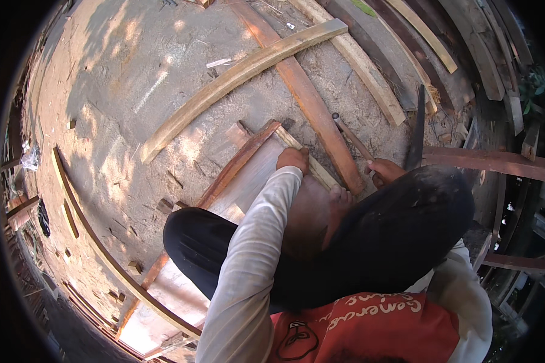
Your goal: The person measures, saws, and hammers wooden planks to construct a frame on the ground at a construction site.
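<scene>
My right hand [385,172] is closed around the wooden handle of a hammer [356,139]. The dark hammer head lies away from me, just right of a reddish-brown plank [312,106]. My left hand [293,160] is closed, fingers curled down at the pale wooden strip [322,173] along one edge of a flat panel [248,181]. Whatever those fingers pinch is hidden. A reddish wooden rail [239,163] borders the panel's left side. My bare foot [340,198] rests against the strip, close to the left hand.
A long pale beam [242,78] crosses over the reddish-brown plank. At the upper right, several boards lie side by side, near an upright dark saw-like blade [416,130]. Small wood offcuts [135,267] litter the sandy ground at left, beside a long curved-looking strip [97,242].
</scene>
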`<state>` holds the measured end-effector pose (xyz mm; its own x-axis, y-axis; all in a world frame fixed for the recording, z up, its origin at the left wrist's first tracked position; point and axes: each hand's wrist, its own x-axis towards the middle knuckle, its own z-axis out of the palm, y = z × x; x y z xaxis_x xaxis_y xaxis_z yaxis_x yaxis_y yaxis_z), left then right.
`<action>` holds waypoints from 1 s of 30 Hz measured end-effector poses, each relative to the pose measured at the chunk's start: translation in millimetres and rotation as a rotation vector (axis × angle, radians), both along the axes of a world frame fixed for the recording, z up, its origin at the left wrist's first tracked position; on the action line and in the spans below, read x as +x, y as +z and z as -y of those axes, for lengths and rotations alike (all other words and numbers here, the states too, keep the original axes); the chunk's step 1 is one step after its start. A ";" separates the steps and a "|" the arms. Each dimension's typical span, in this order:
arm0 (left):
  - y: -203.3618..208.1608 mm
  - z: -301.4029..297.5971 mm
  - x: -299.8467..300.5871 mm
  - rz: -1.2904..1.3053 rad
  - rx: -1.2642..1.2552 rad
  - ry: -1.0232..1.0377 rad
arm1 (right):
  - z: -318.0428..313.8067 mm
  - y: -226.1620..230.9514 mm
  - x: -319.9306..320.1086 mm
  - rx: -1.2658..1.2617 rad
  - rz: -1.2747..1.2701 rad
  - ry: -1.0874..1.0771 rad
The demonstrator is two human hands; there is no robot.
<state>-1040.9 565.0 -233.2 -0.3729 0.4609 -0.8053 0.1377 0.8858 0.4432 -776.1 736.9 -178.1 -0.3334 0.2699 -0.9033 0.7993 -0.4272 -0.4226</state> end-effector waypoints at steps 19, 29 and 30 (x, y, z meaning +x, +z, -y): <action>-40.0 8.0 -14.8 0.086 0.085 -0.001 | 26.9 0.6 -51.7 0.362 -0.379 0.627; -8.0 15.1 -41.9 0.189 0.037 -0.340 | 33.8 -29.9 -69.5 0.491 -0.085 0.195; 8.8 19.4 -51.0 0.146 0.034 -0.383 | 33.4 -23.9 -70.4 0.466 -0.080 0.180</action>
<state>-1091.9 545.6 -224.4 -0.0516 0.5714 -0.8191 0.3884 0.7671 0.5106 -846.5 703.5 -201.9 -0.4749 0.5705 -0.6701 0.8001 -0.0372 -0.5987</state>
